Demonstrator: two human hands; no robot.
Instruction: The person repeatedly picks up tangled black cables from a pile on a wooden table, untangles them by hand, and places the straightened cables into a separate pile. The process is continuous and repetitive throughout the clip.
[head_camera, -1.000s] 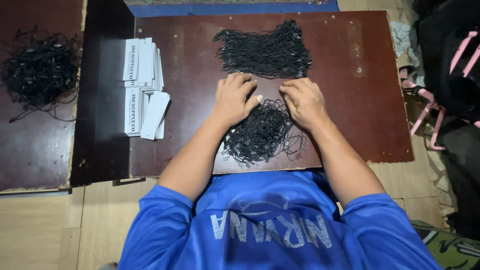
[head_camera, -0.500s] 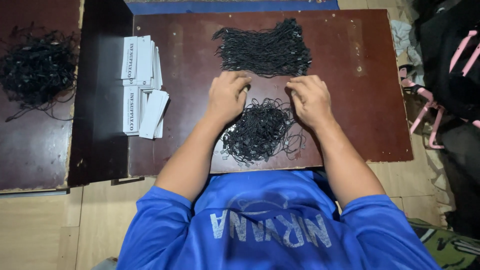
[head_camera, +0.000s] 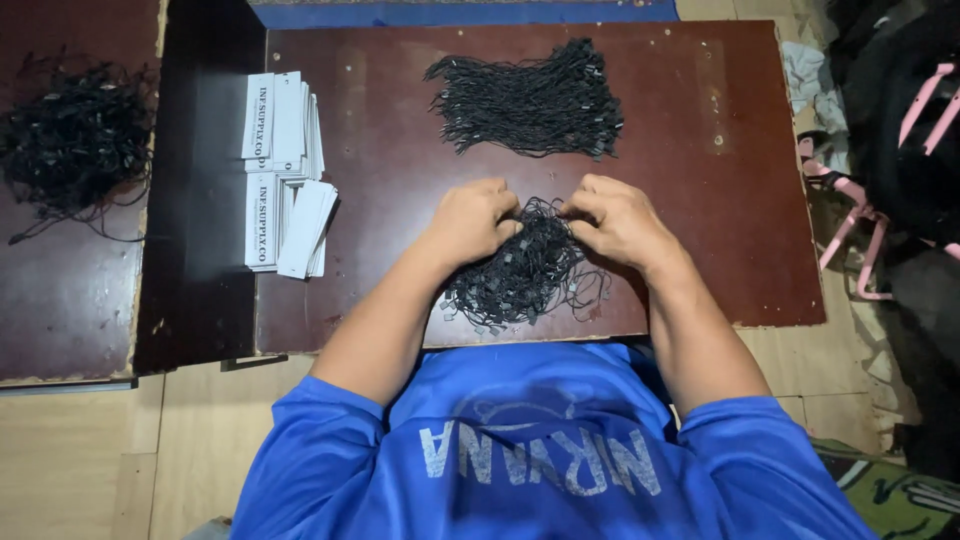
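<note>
Hands (head_camera: 545, 220) closer; white labels (head_camera: 285, 170) left

Near pile of tag strings (head_camera: 520, 275) lay on board (head_camera: 700, 200), at near edge, centre. Left hand (head_camera: 470, 220) rested on pile's left top, right hand (head_camera: 620, 220) on right top, fingertips close together, perhaps pinching strands. Aligned bundle of strings (head_camera: 530, 100) lay beyond hands, apart. Card stacks (head_camera: 285, 170) sat at board's left end. Loose tangle (head_camera: 75, 140) lay on separate panel (head_camera: 60, 300) further left. Bag (head_camera: 900, 130) on floor, right.
</note>
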